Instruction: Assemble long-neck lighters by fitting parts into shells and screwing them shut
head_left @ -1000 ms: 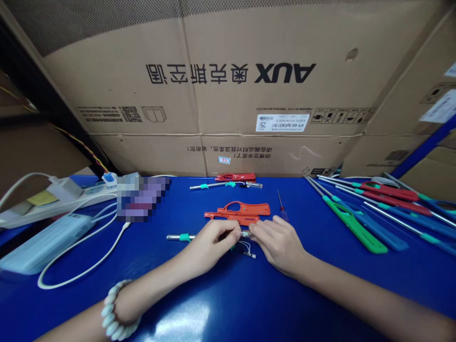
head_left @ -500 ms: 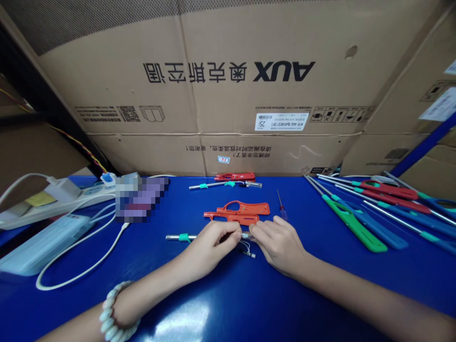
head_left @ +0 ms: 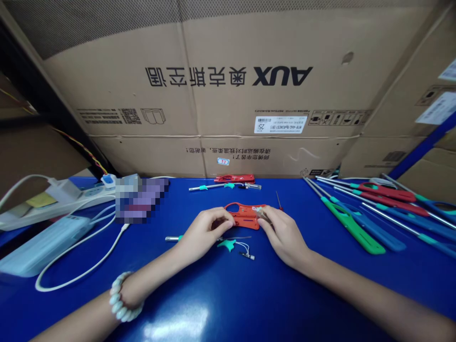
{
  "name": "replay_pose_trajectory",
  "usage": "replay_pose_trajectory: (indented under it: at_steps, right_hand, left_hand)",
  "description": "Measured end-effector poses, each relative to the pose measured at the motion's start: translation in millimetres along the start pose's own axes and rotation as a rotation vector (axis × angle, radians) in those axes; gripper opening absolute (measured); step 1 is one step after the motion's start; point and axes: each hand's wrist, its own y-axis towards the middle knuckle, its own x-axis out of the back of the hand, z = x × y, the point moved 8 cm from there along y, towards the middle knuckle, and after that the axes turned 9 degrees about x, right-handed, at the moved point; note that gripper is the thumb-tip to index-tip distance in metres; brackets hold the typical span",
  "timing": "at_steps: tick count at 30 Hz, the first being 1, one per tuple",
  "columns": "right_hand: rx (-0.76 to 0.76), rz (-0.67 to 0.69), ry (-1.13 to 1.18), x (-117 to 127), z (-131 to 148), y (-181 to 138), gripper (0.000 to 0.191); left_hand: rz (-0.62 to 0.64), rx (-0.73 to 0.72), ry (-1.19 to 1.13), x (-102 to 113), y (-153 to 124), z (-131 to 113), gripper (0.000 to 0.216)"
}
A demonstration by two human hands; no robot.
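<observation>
My right hand (head_left: 288,233) pinches a small clear, brownish lighter fuel tank (head_left: 261,213) with a whitish end, over the right end of the orange lighter casing halves (head_left: 245,210). My left hand (head_left: 204,232) has its thumb and forefinger pinched together at the lower casing half; anything between them is too small to make out. Under that hand lies a metal lighter tube (head_left: 171,239), partly hidden. Right of it are a green trigger (head_left: 228,244) and a small black igniter part (head_left: 246,255) on white wires.
Behind lie a red casing (head_left: 235,179) and another lighter tube (head_left: 210,187) with green parts. A screwdriver (head_left: 279,200) is partly hidden beyond my right hand. Several long lighters (head_left: 351,224) lie at right. A power bank (head_left: 46,244) and cables stand left; cardboard (head_left: 228,99) walls the back.
My right hand has moved the tank up and away from the lighter tube to the orange casing. My left hand has shifted slightly left and up, uncovering the green trigger.
</observation>
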Motion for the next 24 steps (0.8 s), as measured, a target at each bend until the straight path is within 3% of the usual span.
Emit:
replay_pose_trajectory:
  at_steps: [8, 12, 18, 24]
  right_hand:
    - [-0.006, -0.065, 0.115, 14, -8, 8, 0.017]
    - [-0.04, -0.077, 0.154, 17, -11, 6, 0.018]
    - [-0.075, -0.095, 0.173, 27, -12, 7, 0.013]
    - [0.012, -0.064, 0.159, 26, -3, 7, 0.014]
  left_hand:
    - [0.027, -0.272, 0.518, -32, 0, -27, 0.012]
    - [0.054, -0.306, 0.73, -49, 7, -36, 0.011]
    - [0.078, -0.293, 0.705, -55, 11, -36, 0.019]
    - [0.002, -0.2, 0.482, -33, 4, -26, 0.013]
